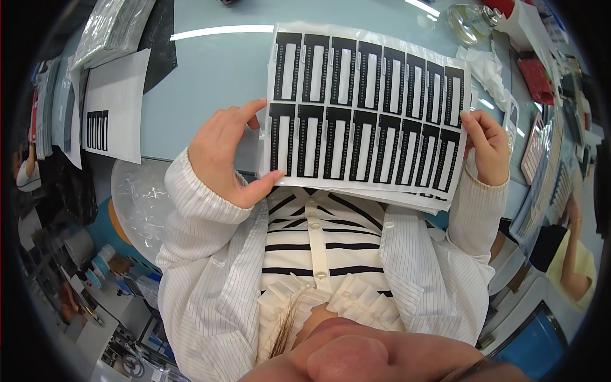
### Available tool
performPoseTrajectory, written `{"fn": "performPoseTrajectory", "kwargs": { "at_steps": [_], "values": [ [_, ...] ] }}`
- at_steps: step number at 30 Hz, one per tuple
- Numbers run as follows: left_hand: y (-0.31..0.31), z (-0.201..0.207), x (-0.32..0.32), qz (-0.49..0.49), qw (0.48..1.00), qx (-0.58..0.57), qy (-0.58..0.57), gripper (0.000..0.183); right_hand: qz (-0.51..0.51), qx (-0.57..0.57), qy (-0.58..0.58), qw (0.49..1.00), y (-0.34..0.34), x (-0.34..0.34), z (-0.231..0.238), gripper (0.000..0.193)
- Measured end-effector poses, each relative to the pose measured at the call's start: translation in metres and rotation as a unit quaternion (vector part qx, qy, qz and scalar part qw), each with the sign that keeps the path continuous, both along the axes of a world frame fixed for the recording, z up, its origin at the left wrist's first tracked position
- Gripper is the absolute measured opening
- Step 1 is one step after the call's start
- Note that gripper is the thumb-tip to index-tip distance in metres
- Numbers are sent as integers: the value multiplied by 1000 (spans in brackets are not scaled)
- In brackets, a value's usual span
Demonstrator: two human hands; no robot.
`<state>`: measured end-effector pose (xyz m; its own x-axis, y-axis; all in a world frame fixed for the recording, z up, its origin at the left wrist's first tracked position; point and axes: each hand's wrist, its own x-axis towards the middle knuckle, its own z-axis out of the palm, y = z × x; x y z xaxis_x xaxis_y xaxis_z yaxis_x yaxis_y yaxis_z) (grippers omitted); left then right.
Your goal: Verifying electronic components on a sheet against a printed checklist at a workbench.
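A white sheet of black frame-shaped stickers (344, 143) is held up between my two hands at the near edge of the table. The stickers sit in two rows, each with a long pale window. My left hand (219, 153) is at the sheet's left side, its thumb on the lower left corner and its fingers at the edge higher up. At the right edge, my right hand (489, 146) pinches the sheet between thumb and fingers. More sheets (417, 202) show under its lower edge; how many I cannot tell.
The blue-grey table (203, 70) spreads beyond the sheet. At the left stand plastic-wrapped packs (114, 28) and a white paper (114, 108) with a few black stickers. Crumpled white tissue (484, 70) and a clear round container (470, 22) lie at the far right. Another person's arm (575, 235) shows at the right.
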<state>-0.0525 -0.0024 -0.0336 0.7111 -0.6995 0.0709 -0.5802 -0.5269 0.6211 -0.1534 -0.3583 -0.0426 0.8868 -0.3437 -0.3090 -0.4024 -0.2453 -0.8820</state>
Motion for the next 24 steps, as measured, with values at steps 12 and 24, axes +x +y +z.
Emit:
{"fn": "performPoseTrajectory", "kwargs": {
  "at_steps": [12, 24],
  "values": [
    [6, 6, 6, -72, 997, -32, -9, 90, 19, -3, 16, 1000, 2, 5, 13, 13],
    [18, -18, 27, 122, 944, -251, 176, 29, 63, 71, -120, 988, -1, 17, 38, 24]
  ]
}}
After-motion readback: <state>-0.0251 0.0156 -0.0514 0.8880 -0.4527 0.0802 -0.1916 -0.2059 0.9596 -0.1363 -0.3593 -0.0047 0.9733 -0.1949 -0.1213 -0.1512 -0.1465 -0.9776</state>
